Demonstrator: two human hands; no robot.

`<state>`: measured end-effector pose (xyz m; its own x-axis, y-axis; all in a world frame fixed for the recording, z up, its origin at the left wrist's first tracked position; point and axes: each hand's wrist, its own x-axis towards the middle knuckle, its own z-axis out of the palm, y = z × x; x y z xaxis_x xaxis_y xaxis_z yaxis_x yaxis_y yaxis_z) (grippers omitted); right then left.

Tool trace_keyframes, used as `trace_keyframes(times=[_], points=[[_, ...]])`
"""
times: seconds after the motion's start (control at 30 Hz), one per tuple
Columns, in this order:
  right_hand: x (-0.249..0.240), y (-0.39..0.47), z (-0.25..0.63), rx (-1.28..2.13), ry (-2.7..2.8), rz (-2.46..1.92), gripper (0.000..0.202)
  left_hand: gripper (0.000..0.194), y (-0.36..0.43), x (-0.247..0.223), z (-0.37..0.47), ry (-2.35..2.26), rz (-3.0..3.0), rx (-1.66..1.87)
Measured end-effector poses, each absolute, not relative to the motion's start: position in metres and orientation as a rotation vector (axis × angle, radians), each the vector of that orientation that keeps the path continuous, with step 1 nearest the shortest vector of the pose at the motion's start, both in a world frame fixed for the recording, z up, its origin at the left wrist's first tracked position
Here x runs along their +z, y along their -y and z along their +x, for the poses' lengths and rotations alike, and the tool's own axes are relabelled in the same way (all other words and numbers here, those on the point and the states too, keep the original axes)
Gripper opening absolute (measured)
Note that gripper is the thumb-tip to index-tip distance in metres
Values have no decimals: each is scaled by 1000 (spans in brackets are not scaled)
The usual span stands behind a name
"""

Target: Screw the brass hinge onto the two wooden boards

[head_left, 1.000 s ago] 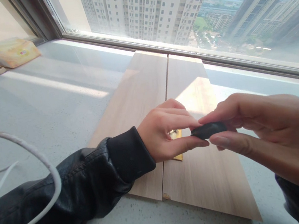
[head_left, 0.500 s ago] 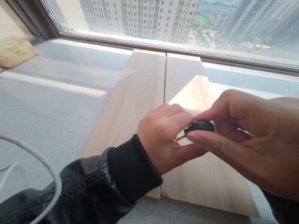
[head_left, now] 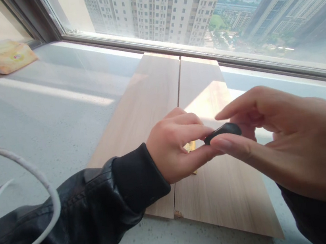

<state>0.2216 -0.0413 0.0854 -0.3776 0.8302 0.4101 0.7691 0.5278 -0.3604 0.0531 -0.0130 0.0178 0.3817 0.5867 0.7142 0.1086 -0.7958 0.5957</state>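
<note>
A small screwdriver with a black handle [head_left: 225, 129] lies above the pale wooden boards [head_left: 217, 195]. My left hand [head_left: 179, 145] pinches its front end between thumb and forefinger, hiding the metal shaft. At the rear of the handle is my right hand [head_left: 285, 142], with its thumb against the near side and the forefinger lifted off; the other fingers curl behind. Beneath my left hand, part of a brass-coloured metal piece [head_left: 192, 146], possibly a hinge, shows on the right board close to the seam.
The two boards lie side by side with a narrow gap on a speckled white sill [head_left: 69, 122]. A white cable [head_left: 46, 181] loops over my left sleeve. A yellow soft pack [head_left: 4, 57] stands at the far left. The window frame [head_left: 129, 48] borders the back.
My right forefinger has lifted from the handle. The screwdriver has shifted slightly right, and my left fingers have closed over its front end, covering the shaft that showed before.
</note>
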Motion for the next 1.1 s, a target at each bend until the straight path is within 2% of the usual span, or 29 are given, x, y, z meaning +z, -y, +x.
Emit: trace_keyframes(times=[0.13,0.23,0.4,0.53,0.67,0.9,0.97,1.1], points=[[96,44,235,591,2340,-1121,26,11,7,18,52,-326,2195,1269],[99,46,242,718,2424,-1096,18,7,4,17,50,-269,2164,1101],[89,43,242,572,2310,-1253,11,13,5,15,51,-341,2167,1182],[88,42,230,344,2368,-1276,22,32,9,14,53,-516,2185,1358],[93,44,215,104,2391,-1290,28,25,12,16,55,-689,2236,1488],[85,52,208,-196,2317,-1349,29,13,9,20,52,-474,2174,1296],[84,54,210,-152,2331,-1294,28,7,6,19,50,-421,2159,1190],[90,52,218,298,2416,-1148,17,9,3,16,47,-286,2102,1078]])
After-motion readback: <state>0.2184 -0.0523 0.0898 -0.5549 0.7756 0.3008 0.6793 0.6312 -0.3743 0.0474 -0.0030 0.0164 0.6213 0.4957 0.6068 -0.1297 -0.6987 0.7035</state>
